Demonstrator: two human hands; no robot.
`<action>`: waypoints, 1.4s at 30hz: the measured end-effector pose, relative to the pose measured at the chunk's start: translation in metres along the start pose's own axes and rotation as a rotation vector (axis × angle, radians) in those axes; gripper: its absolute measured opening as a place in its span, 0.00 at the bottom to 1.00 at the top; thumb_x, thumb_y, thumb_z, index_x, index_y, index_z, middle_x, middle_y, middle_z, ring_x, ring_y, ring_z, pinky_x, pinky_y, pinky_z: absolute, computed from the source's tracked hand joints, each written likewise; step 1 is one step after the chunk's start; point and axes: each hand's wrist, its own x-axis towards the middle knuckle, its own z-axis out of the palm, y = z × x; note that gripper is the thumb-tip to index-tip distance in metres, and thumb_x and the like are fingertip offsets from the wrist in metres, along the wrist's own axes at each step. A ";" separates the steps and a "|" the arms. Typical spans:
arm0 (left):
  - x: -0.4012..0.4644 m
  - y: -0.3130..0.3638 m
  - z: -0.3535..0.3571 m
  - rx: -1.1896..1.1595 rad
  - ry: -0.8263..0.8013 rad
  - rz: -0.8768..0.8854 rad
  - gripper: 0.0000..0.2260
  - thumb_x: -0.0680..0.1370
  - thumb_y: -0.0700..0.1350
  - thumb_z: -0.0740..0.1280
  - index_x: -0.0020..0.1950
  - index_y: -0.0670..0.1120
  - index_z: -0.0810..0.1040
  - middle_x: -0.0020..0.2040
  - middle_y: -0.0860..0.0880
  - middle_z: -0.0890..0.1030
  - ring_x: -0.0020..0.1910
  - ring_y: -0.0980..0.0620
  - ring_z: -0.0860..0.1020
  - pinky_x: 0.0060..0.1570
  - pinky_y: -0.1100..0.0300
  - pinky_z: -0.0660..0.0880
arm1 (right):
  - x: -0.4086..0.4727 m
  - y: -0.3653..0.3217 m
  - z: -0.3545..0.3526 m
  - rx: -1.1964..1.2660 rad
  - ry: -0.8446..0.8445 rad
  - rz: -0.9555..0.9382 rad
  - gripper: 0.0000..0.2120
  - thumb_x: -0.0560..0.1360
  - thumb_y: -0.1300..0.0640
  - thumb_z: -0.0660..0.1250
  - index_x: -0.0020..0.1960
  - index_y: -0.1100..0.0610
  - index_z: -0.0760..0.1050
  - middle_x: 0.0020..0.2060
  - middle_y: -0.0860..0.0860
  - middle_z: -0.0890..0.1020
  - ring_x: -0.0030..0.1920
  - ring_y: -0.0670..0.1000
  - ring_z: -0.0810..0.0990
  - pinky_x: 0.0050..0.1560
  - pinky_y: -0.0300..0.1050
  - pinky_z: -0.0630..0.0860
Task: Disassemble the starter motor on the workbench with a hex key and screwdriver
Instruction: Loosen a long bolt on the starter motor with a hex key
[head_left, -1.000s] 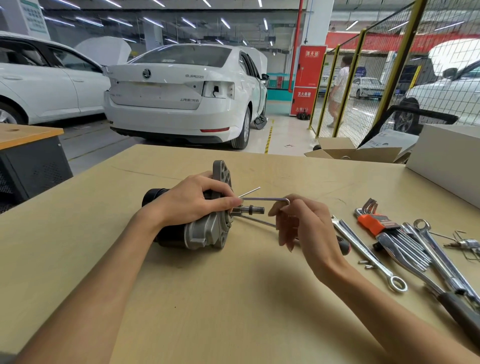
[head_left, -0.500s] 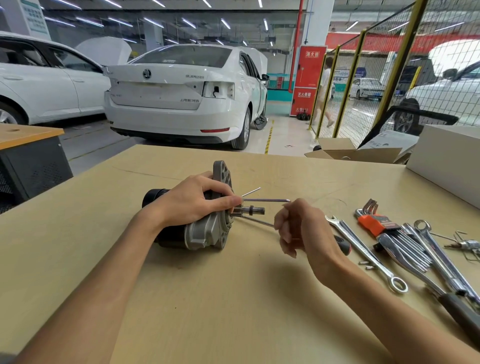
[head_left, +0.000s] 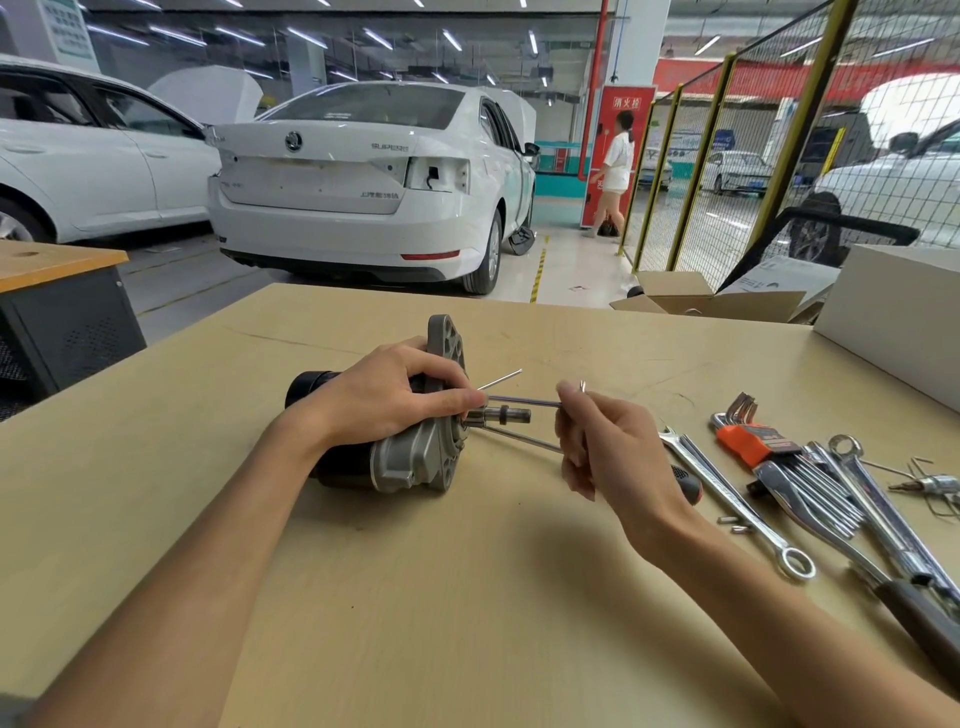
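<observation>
The left hand gripped the starter motor, fingers curled over its flange; the right hand pinched the hex key, which reached from those fingertips to the flange.

White sedan upper centre, rear toward camera, one tail-light housing empty. Second white car at upper left. A person walks past a red pillar sign upper centre-right. Yellow-framed mesh fence at upper right. Open cardboard box just past the bench's far edge; pale box at right edge. Combination wrenches lie at right, beside an orange-holdered key set. Small loose pieces near the wrenches, possibly pins.
</observation>
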 end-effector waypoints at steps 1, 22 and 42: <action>0.000 0.000 0.000 0.001 0.001 -0.001 0.11 0.67 0.67 0.68 0.42 0.63 0.84 0.51 0.51 0.76 0.51 0.57 0.77 0.59 0.51 0.75 | 0.000 0.001 0.000 -0.038 0.001 -0.046 0.21 0.83 0.51 0.60 0.33 0.58 0.71 0.22 0.48 0.68 0.21 0.48 0.68 0.23 0.35 0.64; 0.001 -0.001 0.000 -0.002 0.000 0.006 0.08 0.69 0.66 0.68 0.39 0.64 0.83 0.49 0.55 0.76 0.49 0.60 0.77 0.53 0.62 0.73 | 0.004 -0.002 -0.002 0.259 -0.111 0.217 0.32 0.83 0.38 0.49 0.28 0.56 0.69 0.21 0.52 0.66 0.22 0.51 0.67 0.22 0.39 0.64; 0.001 0.000 0.000 -0.006 0.009 -0.009 0.10 0.67 0.66 0.68 0.40 0.64 0.84 0.49 0.51 0.76 0.49 0.61 0.76 0.51 0.66 0.71 | 0.001 0.002 -0.001 0.105 -0.090 0.036 0.23 0.78 0.70 0.53 0.37 0.54 0.81 0.30 0.50 0.75 0.22 0.50 0.71 0.22 0.39 0.64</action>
